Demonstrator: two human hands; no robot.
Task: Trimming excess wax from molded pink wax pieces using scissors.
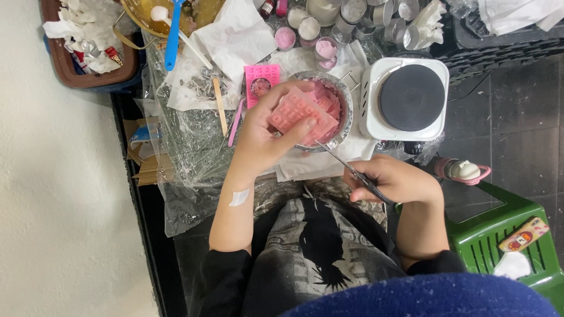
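At the middle of the frame my left hand (258,138) fingers grip a pink slab (302,114) over the metal bowl (346,100), its long axis slanting toward the lower right, where my right hand (396,179) fingers clasp scissors (346,167) pointing at it.

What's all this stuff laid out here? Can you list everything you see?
pink slab: one, pink, in left hand over the bowl
metal bowl: one, silver, pink pieces inside, centre
scissors: one pair, dark, in right hand
hotplate: one, white with black disc, right of bowl
pink mould: one, left of bowl
small tins: several, silver, top
blue spatula: one, top left
wooden stick: one, tan, on plastic sheet
brown tray: one, holding crumpled tissue, top left
green stool: one, lower right
left hand: fingers around slab
right hand: fingers around scissors
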